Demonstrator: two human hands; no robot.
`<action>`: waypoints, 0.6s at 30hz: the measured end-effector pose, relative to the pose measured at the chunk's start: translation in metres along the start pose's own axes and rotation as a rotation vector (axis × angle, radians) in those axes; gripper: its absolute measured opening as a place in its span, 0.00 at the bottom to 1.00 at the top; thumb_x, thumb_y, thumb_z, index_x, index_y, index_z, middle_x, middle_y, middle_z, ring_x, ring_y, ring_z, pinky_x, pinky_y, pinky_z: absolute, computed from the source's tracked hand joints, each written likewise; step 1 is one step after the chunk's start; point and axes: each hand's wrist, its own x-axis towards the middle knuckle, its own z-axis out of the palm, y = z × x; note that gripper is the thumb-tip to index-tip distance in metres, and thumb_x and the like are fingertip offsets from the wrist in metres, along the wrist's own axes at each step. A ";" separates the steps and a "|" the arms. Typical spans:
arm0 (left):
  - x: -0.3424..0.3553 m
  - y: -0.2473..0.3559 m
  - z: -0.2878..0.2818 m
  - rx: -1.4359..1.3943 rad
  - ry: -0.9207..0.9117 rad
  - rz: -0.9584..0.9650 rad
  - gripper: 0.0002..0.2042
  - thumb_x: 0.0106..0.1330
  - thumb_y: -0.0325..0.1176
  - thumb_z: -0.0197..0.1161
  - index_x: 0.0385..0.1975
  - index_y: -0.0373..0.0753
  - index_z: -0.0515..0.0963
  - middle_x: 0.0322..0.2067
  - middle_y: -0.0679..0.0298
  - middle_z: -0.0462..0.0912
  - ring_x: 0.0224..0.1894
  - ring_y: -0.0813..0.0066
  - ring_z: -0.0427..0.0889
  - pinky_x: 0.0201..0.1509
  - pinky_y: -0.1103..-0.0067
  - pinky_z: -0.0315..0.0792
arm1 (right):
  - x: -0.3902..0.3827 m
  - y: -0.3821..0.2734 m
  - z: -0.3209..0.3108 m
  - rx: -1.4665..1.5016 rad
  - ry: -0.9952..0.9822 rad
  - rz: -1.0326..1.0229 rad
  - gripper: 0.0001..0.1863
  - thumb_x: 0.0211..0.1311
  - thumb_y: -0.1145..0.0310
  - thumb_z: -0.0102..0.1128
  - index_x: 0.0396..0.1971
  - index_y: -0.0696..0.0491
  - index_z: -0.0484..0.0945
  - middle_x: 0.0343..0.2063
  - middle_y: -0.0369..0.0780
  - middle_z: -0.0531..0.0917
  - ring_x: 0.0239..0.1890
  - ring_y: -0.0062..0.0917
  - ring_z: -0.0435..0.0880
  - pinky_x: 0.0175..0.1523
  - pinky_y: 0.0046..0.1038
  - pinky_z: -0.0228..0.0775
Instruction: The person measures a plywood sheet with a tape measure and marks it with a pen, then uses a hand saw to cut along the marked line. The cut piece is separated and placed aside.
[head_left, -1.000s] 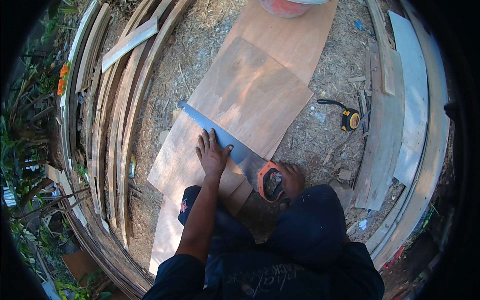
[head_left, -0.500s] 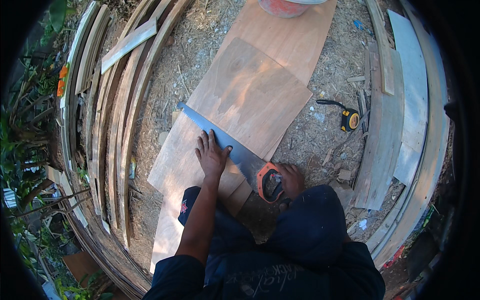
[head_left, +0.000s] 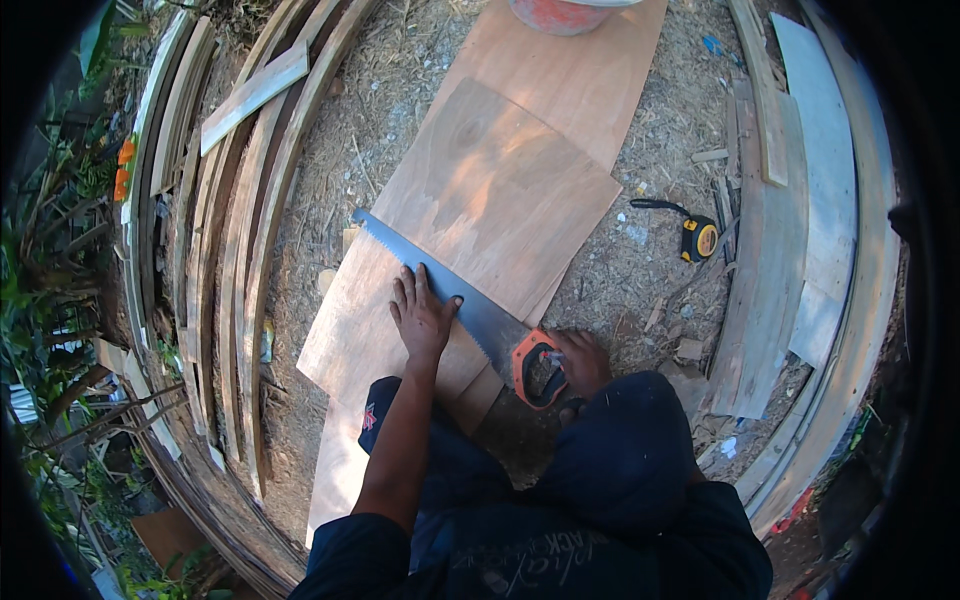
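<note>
In the head view, I'm watching someone crouching over a plywood sheet (head_left: 345, 335), with a saw (head_left: 494, 324) lying flat across it, its tip pointing towards ten o'clock and its orange handle (head_left: 519, 362) sitting at about five. The left hand (head_left: 424, 322) is resting near the centre with its fingers spread, released rather than curled, over the blade. The right hand (head_left: 584, 360) is touching the handle's three o'clock side; I can't tell whether its fingers are grasping it.

To my mind, holding this steady means pressing evenly on the flat of the steel, keeping skin from sliding along the teeth, which are facing seven o'clock, and not letting the handle lift.

The plywood is lying on rough, littered ground (head_left: 342, 125), so it may be rocking slightly. A red bucket (head_left: 565, 16) is standing towards twelve, a measuring tape (head_left: 699, 240) is lying near three, and long boards (head_left: 262, 230) are stretching along nine to eleven.
</note>
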 end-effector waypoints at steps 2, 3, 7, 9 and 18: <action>0.000 0.000 0.000 0.002 -0.009 -0.008 0.46 0.55 0.55 0.69 0.72 0.48 0.54 0.73 0.53 0.50 0.74 0.48 0.48 0.71 0.47 0.47 | 0.000 -0.001 -0.001 -0.014 -0.013 -0.003 0.29 0.55 0.78 0.55 0.60 0.53 0.71 0.48 0.44 0.78 0.51 0.42 0.74 0.54 0.41 0.68; 0.000 0.000 0.000 -0.005 -0.001 0.001 0.46 0.55 0.55 0.69 0.72 0.48 0.54 0.73 0.53 0.50 0.74 0.48 0.48 0.71 0.47 0.47 | 0.000 -0.001 -0.001 -0.019 -0.016 -0.008 0.29 0.55 0.78 0.55 0.60 0.53 0.70 0.49 0.44 0.78 0.51 0.42 0.73 0.54 0.41 0.68; 0.000 0.000 -0.001 -0.005 0.009 0.008 0.46 0.55 0.55 0.69 0.72 0.48 0.54 0.73 0.53 0.50 0.75 0.49 0.48 0.71 0.48 0.47 | 0.000 -0.002 -0.001 -0.045 -0.047 0.002 0.29 0.56 0.77 0.55 0.61 0.54 0.70 0.49 0.44 0.77 0.52 0.42 0.73 0.55 0.41 0.68; 0.000 0.000 -0.001 -0.003 0.009 0.005 0.46 0.55 0.55 0.69 0.72 0.48 0.54 0.73 0.53 0.51 0.75 0.49 0.48 0.71 0.48 0.47 | 0.000 -0.002 0.000 -0.069 -0.041 0.003 0.28 0.56 0.77 0.55 0.61 0.54 0.70 0.48 0.43 0.77 0.52 0.41 0.73 0.55 0.40 0.69; -0.001 0.001 -0.003 -0.010 0.014 0.000 0.47 0.54 0.54 0.70 0.72 0.46 0.55 0.73 0.52 0.51 0.74 0.49 0.48 0.72 0.49 0.47 | 0.003 -0.003 0.000 -0.030 -0.048 -0.004 0.27 0.55 0.78 0.52 0.58 0.56 0.71 0.48 0.46 0.77 0.52 0.44 0.72 0.55 0.43 0.67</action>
